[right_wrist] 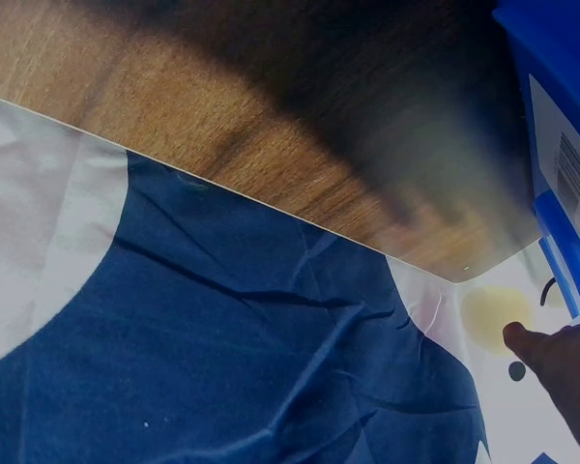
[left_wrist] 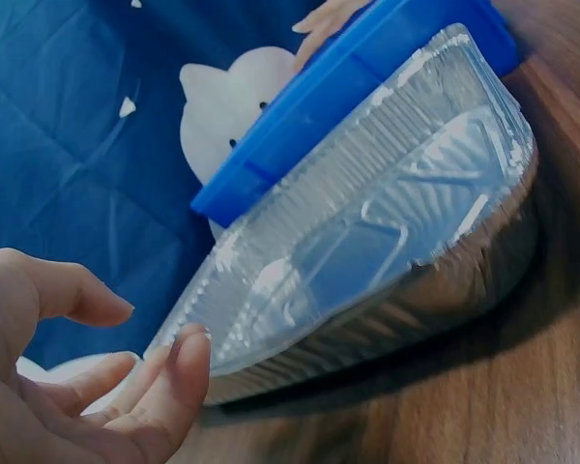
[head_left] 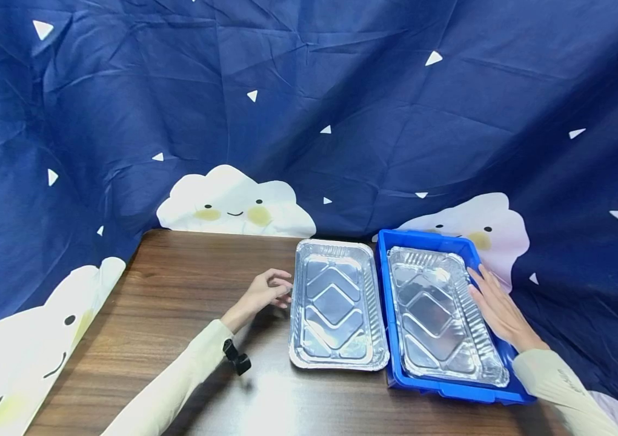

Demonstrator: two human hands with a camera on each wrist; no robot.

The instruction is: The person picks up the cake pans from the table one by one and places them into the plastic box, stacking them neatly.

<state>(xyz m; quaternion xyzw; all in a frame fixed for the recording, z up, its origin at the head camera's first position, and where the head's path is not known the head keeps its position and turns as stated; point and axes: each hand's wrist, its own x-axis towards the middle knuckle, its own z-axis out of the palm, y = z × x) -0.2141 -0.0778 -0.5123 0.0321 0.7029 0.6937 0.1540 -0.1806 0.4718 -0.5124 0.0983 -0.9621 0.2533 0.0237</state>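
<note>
Foil tray on the table (head_left: 336,303), standing upright just left of the blue bin (head_left: 467,392), its long sides running near to far on the wooden table (head_left: 189,290). A second foil tray (head_left: 431,312) lies inside the bin, slightly askew. Your step in hand appears to be steadying the bin side with one hand while bringing the other to the loose tray; this is a judgement from the poses alone.

Note your left hand (head_left: 266,290) at the tray's left long side: thumb and fingers (left_wrist: 179,387) are bent and parted by a moderate gap, with nothing between them. Whether a fingertip grazes the rim, you cannot tell. Your right hand (head_left: 500,309) lies along the bin's right side, fingers nearly straight and gripping nothing visible; contact with the bin wall or the inner tray is likewise uncertain.

Any lift of the loose tray would call for you to take its rim from both sides and keep it level, since thin foil likely buckles under a one-sided pinch.
</note>
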